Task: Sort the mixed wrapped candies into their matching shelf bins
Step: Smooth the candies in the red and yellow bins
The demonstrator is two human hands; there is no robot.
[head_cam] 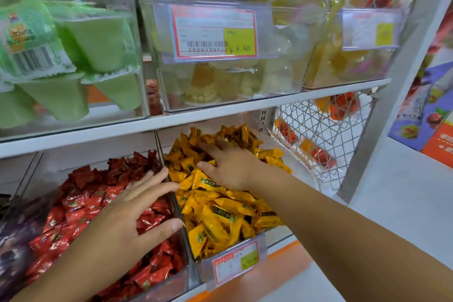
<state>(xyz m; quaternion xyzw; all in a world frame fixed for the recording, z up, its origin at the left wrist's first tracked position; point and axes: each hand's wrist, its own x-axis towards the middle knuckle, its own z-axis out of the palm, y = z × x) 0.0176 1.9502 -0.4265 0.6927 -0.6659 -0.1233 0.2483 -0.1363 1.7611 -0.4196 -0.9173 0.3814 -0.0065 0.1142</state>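
On the lower shelf two clear bins stand side by side. The left bin (171, 287) is full of red wrapped candies (81, 206), the right bin (203, 268) of yellow wrapped candies (220, 211). My left hand (127, 213) hovers flat over the red candies with its fingers spread and straight, its fingertips reaching the divider between the bins. My right hand (228, 164) lies palm down on the yellow pile, fingers extended toward the back of the bin. I cannot see whether anything is under either palm.
The upper shelf carries clear bins of green jelly cups (66, 56) and pale jelly cups (220, 81), with a price tag (213, 32) in front. A white wire basket (318, 135) with orange and red packets stands right of the yellow bin. A white upright post (392, 95) frames the shelf's right end.
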